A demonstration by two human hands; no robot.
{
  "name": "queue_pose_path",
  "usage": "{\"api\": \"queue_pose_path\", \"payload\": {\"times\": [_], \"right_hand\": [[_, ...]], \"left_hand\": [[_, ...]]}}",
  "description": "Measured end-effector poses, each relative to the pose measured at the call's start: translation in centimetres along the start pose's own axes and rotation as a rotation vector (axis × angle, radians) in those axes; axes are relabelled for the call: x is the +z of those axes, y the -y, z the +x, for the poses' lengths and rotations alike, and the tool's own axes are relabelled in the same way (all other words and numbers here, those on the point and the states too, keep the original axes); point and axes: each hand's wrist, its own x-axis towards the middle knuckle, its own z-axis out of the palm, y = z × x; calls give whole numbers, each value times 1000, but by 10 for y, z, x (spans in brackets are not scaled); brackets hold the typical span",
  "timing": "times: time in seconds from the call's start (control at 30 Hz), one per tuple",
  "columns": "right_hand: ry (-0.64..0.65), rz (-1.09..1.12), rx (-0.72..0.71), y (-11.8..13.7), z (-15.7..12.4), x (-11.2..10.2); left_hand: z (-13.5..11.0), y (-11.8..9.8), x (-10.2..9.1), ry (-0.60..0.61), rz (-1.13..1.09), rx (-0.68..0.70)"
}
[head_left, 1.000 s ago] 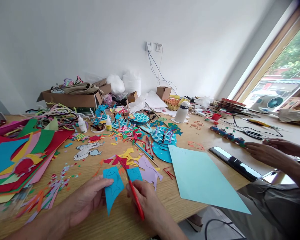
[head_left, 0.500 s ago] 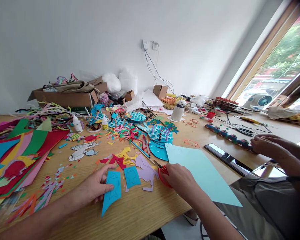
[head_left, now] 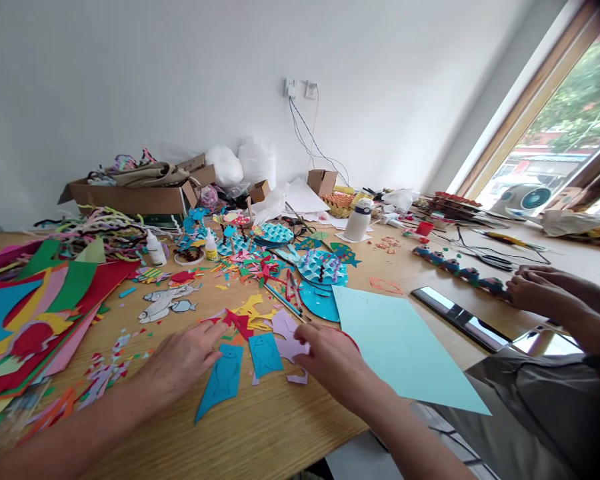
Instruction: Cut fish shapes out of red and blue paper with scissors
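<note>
My left hand point(head_left: 183, 363) lies flat on the wooden table point(head_left: 260, 433), fingers stretched, thumb on a long blue paper piece with a drawn fish point(head_left: 223, 381). A smaller blue fish square point(head_left: 265, 353) lies just right of it. My right hand point(head_left: 333, 360) is over a lilac paper scrap point(head_left: 285, 327), its bent fingertips closed on the scrap's edge. A bit of the red scissors handle point(head_left: 353, 335) shows behind that hand. A large light-blue sheet point(head_left: 405, 347) lies to its right.
Stacked coloured sheets point(head_left: 25, 313) fill the left. Paper scraps, pencils point(head_left: 283, 300), glue bottles point(head_left: 155, 250), blue paper discs point(head_left: 323, 270) and cardboard boxes point(head_left: 130, 197) crowd the middle and back. Another person's hands point(head_left: 535, 293) rest at right by a dark flat bar point(head_left: 460, 317).
My right hand carried the red scissors to the right, set them down, and came back left onto the lilac scrap. My left hand lowered the long blue piece flat onto the table.
</note>
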Motion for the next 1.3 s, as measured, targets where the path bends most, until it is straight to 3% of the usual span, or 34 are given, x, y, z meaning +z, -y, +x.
{"api": "queue_pose_path", "payload": {"times": [0.1, 0.23, 0.37, 0.63, 0.9, 1.03, 1.13, 1.23, 1.3], "right_hand": [[44, 26, -256, 16, 13, 6], [159, -87, -339, 30, 37, 0], [225, -132, -342, 33, 52, -7], [254, -136, -363, 33, 59, -5], [82, -87, -368, 38, 40, 7], [25, 34, -431, 43, 30, 13], [56, 95, -441, 47, 25, 6], [64, 194, -436, 44, 31, -6], [-3, 242, -344, 35, 43, -12]], "left_hand": [[1, -9, 7, 134, 34, 144], [-8, -15, 16, 244, 144, 204], [-15, -11, 12, 237, 200, 146], [-15, 5, 9, 134, 211, 155], [1, -15, 13, 4, -239, 17], [15, -17, 24, 89, -407, 40], [19, -12, 30, 176, -602, 25], [16, -9, 25, 182, -754, -54], [12, -8, 18, 157, -787, -120]]}}
